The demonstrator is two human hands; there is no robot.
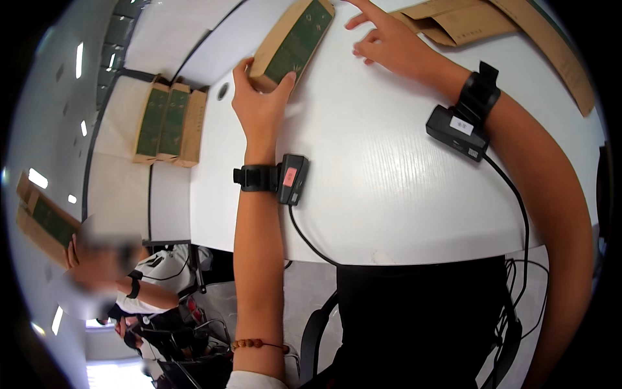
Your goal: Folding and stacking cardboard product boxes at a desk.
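A long brown cardboard box (299, 45) with a green printed face lies tilted at the far middle of the white table. My left hand (262, 104) grips its near end, thumb on the green side and fingers round the opposite side. To the right of the box, my right hand (392, 48) is held apart from it, fingers spread and holding nothing. Flat or partly folded brown cardboard (473, 24) lies beyond my right hand, with an open flap showing. A small black device is strapped to each of my wrists, with a cable running from each.
Three similar green and brown boxes (173, 123) stand side by side at the left, by the white partition (120, 142). A co-worker at lower left holds another box (48, 220). A black chair armrest (317, 337) and loose cables (518, 292) are below the white table's (376, 194) near edge.
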